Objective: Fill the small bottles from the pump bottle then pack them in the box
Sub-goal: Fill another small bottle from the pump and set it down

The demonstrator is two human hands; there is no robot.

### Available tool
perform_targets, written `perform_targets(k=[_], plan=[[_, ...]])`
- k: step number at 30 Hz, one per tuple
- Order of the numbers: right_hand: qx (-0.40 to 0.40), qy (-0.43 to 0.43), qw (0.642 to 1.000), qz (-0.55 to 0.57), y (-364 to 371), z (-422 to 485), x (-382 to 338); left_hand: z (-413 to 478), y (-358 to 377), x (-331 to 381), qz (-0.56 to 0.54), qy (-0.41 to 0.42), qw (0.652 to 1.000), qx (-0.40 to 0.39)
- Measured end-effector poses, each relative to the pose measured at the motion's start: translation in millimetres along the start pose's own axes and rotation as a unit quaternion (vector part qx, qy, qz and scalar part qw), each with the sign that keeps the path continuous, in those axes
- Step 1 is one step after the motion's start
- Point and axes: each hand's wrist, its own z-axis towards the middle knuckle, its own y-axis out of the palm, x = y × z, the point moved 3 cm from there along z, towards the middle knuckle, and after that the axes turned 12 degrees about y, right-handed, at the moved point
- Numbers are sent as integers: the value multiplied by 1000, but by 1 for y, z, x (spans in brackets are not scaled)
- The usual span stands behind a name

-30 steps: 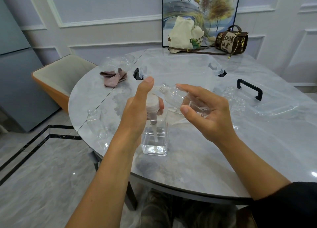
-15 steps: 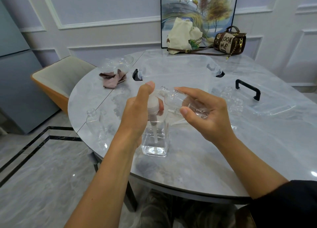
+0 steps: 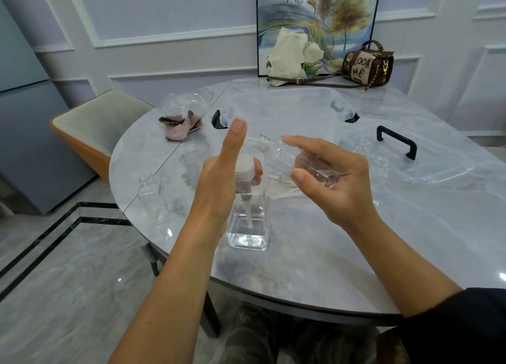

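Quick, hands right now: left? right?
Left hand: closed round the pump bottle top, thumb raised.
Right hand: holding a small bottle, tilted.

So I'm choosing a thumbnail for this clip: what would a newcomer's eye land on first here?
The two hands at the centre draw the eye: the left hand grips the head of the pump bottle, thumb raised, while the right hand holds a small bottle tilted, neck toward the pump. Behind them a clear box sits on the marble table, with a brown handbag at the far edge.
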Motion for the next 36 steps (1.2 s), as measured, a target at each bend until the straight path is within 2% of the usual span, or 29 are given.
perform_targets(k=[12, 19, 36], plan=[[-5, -6, 1000, -1, 0, -1, -2, 4, -1, -2, -10, -8, 1000, -9], [-12, -8, 999, -42, -2, -3, 0, 7, 0, -4, -4, -7, 1000, -7], [-10, 3, 1000, -12, 1, -1, -2, 0, 1, 1, 5, -4, 1000, 1]])
